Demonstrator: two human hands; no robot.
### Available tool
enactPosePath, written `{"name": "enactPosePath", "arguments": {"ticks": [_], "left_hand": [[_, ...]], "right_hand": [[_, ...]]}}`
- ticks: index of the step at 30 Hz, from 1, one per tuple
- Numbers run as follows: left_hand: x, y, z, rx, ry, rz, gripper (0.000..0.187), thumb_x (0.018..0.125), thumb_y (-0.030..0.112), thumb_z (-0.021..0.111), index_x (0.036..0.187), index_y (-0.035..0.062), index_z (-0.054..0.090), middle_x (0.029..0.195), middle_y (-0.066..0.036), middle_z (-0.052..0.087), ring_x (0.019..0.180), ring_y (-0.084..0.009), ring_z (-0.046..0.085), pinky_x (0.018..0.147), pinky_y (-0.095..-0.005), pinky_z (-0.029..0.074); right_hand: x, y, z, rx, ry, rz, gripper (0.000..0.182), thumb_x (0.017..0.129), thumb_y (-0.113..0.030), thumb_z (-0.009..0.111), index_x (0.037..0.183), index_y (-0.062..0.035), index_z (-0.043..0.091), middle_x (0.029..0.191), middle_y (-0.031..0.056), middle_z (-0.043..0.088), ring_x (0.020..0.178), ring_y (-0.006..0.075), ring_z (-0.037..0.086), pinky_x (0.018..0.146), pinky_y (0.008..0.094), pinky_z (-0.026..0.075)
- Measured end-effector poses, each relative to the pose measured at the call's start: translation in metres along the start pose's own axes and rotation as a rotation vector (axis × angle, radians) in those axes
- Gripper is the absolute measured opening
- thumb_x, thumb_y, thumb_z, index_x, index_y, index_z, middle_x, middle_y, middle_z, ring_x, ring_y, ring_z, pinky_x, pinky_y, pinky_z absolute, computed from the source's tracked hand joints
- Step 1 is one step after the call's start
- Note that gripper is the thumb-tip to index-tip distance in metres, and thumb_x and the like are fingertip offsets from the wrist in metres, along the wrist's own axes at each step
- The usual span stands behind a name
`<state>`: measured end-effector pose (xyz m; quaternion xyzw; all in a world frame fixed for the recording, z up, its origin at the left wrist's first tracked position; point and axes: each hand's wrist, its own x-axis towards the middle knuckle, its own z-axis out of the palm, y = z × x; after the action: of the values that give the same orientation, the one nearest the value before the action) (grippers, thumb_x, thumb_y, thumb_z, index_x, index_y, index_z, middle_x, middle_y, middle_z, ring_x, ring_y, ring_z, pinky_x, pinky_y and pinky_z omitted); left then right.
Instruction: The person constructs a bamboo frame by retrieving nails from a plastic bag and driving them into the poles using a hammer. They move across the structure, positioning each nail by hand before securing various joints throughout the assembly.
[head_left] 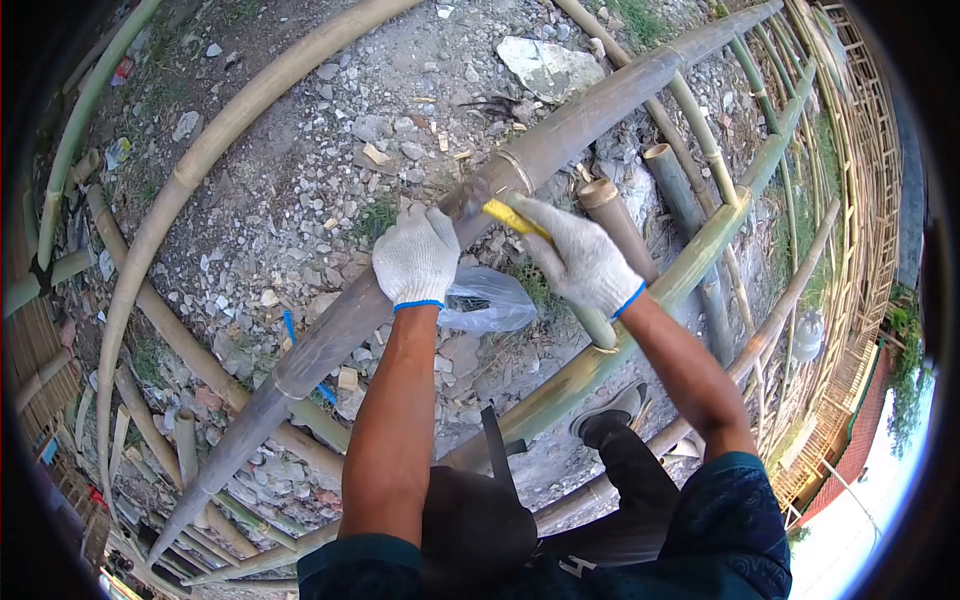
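Head view: hands apart; left hand (415, 258) over dark pole (335, 325), grip unclear; right hand (585, 258) clamped on yellow tool (515, 217). Pole slants above stony ground (290, 180). Tool could skid off rounded surface into nearby left hand; pole could roll if poorly braced.
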<state>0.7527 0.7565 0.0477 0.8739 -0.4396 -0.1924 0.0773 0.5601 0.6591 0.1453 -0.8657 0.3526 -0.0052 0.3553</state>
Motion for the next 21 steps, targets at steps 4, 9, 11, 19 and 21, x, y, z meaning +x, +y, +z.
{"name": "enactPosePath", "arguments": {"ticks": [4,9,11,19,21], "left_hand": [[0.003,-0.002,0.005,-0.035,0.050,-0.075,0.039,0.106,0.034,0.042,0.100,0.0095,0.072,0.091,-0.017,0.076,0.079,-0.0361,0.075,0.073,-0.0491,0.060],[0.008,-0.009,0.011,-0.187,0.184,-0.124,0.044,0.108,0.037,0.037,0.098,0.0094,0.069,0.091,-0.019,0.075,0.081,-0.0424,0.074,0.072,-0.0556,0.058],[0.010,-0.008,0.010,-0.189,0.165,-0.158,0.046,0.109,0.038,0.035,0.099,0.0097,0.069,0.091,-0.023,0.075,0.083,-0.0443,0.073,0.074,-0.0571,0.057],[0.011,-0.004,0.010,-0.283,0.221,-0.246,0.050,0.109,0.041,0.034,0.099,0.0084,0.070,0.090,-0.024,0.075,0.085,-0.0452,0.073,0.075,-0.0566,0.057],[0.012,-0.004,0.009,-0.320,0.232,-0.234,0.050,0.109,0.045,0.037,0.100,0.0090,0.071,0.091,-0.023,0.075,0.086,-0.0434,0.074,0.075,-0.0543,0.058]], "right_hand": [[-0.053,-0.003,0.067,-0.171,0.151,0.056,0.051,0.096,-0.019,0.069,0.145,-0.0221,0.059,0.093,0.0094,0.066,0.078,0.0310,0.070,0.063,0.0432,0.057],[-0.047,0.015,0.072,-0.309,0.223,0.015,0.045,0.096,-0.020,0.070,0.141,-0.0213,0.062,0.094,0.0105,0.067,0.073,0.0331,0.070,0.061,0.0437,0.056],[-0.043,0.023,0.076,-0.284,0.379,0.108,0.044,0.096,-0.020,0.070,0.140,-0.0203,0.062,0.094,0.0105,0.067,0.070,0.0346,0.069,0.061,0.0446,0.056],[-0.053,-0.003,0.081,-0.110,0.246,0.009,0.042,0.092,-0.018,0.075,0.134,-0.0134,0.065,0.101,0.0125,0.069,0.090,0.0338,0.070,0.078,0.0430,0.057],[-0.059,-0.006,0.090,-0.023,0.230,0.070,0.040,0.094,-0.020,0.074,0.132,-0.0142,0.065,0.101,0.0115,0.069,0.090,0.0321,0.071,0.078,0.0427,0.057]]}}
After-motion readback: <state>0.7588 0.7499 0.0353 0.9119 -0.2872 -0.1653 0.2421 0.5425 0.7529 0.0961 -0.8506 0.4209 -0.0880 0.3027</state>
